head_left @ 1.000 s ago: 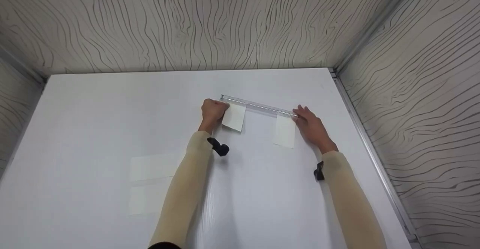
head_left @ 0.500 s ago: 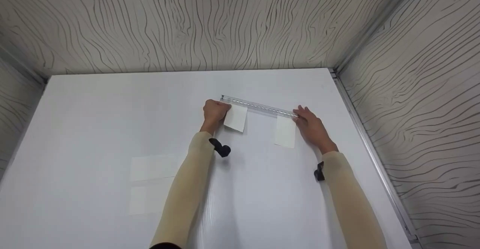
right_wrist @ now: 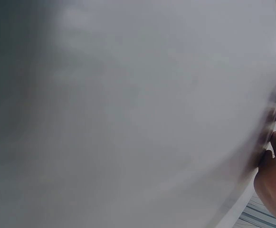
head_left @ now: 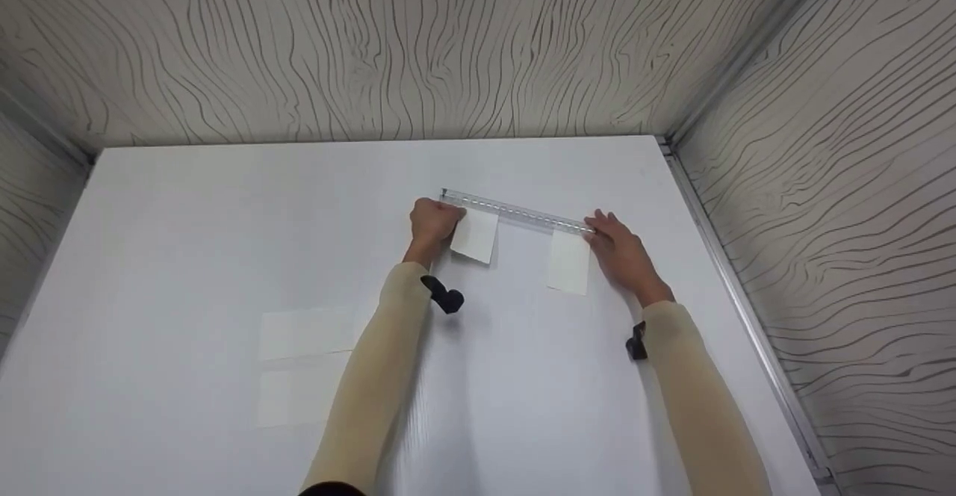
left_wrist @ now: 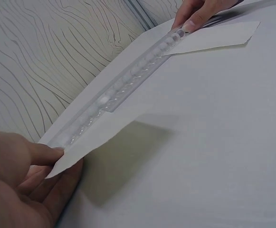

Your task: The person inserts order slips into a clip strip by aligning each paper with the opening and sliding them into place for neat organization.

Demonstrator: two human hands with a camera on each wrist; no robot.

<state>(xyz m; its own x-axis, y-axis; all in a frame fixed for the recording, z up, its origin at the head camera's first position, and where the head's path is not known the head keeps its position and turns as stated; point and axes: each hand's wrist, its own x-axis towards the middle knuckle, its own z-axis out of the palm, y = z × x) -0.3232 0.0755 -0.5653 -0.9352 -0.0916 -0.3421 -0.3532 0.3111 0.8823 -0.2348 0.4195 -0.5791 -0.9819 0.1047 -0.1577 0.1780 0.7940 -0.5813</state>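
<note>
A clear plastic ruler [head_left: 519, 214] with a row of holes lies slanted across the white tabletop. My left hand [head_left: 435, 221] pinches the upper left corner of a small white paper slip [head_left: 476, 237] just below the ruler's left end. In the left wrist view the thumb is on top of that paper [left_wrist: 92, 137], and its near edge rises off the table with a shadow beneath. My right hand [head_left: 621, 254] holds the ruler's right end between thumb and fingers. A second white slip [head_left: 569, 263] lies flat under that end, its top edge along the ruler.
Two more pale paper pieces, an upper one [head_left: 302, 334] and a lower one [head_left: 295, 391], lie at the lower left, partly behind the left sleeve [head_left: 366, 376]. A wood-grain panel [head_left: 373, 55] stands behind the table, and another panel [head_left: 844, 219] with a metal rail is on the right.
My left hand and the paper slip it pinches have slid slightly to the right along the ruler. The right hand, the ruler and the second slip have stayed almost still.
</note>
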